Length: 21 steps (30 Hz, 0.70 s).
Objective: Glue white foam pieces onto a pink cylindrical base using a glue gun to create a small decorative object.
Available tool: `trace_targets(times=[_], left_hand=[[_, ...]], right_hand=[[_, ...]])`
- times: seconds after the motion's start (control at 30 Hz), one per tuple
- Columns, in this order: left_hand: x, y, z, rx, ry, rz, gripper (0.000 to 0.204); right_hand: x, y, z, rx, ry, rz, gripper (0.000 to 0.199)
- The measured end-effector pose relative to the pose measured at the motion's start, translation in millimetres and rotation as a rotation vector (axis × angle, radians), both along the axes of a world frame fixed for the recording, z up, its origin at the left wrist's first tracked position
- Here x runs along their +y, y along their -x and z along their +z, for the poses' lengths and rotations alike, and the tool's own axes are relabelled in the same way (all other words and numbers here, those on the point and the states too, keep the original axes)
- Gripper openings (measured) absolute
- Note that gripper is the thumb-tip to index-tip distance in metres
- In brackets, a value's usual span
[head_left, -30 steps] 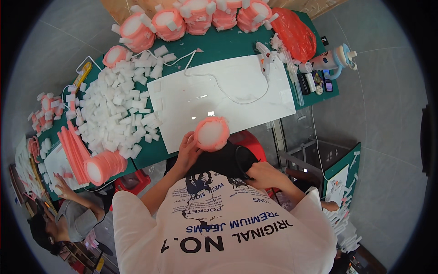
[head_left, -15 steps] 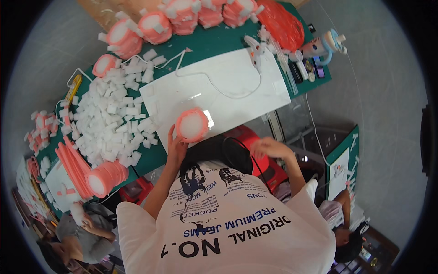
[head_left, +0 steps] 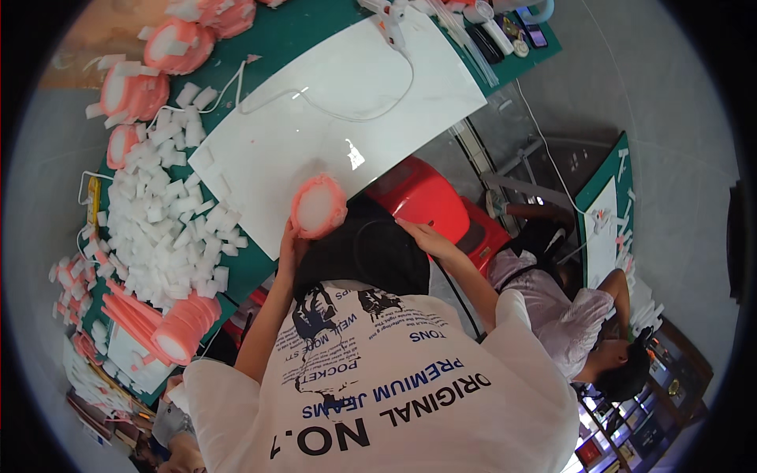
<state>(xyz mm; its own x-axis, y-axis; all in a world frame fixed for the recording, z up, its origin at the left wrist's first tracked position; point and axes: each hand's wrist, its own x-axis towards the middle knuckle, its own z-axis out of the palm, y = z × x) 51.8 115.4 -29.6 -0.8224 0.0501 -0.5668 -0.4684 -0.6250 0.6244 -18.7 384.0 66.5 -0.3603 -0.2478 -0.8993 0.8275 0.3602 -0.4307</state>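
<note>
In the head view I watch the left hand (head_left: 291, 246) holding a round pink-and-white piece (head_left: 318, 206) by its lower left side. Its fingers are curled in against the pink rim; the thumb is too hidden for me to make out. The piece is at the near edge of the white sheet (head_left: 276, 150) on the green counter (head_left: 272, 39), just above the black cloth (head_left: 371, 252) over the lap. The right hand (head_left: 426, 238) carries nothing that I can see: its fingers stretch out, lying close together, tips by the edge of that cloth. I can't tell whether they touch it. The red stool (head_left: 426, 206) is just beyond them. Left of the sheet I see a heap of white foam blocks (head_left: 162, 236), and nearer the person, a pink roll (head_left: 189, 325).
</note>
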Motion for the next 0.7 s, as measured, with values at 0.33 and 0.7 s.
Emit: trace_targets(times=[0.33,0.7], left_hand=[[15.8,14.6,62.8,-0.015,-0.148,0.134,0.054],[9.9,8.7,54.9,0.079,-0.32,0.149,0.054]], right_hand=[[17.2,-10.5,27.2,0.289,0.216,-0.057,0.039],[31.6,-2.5,45.0,0.484,0.266,0.282,0.061]])
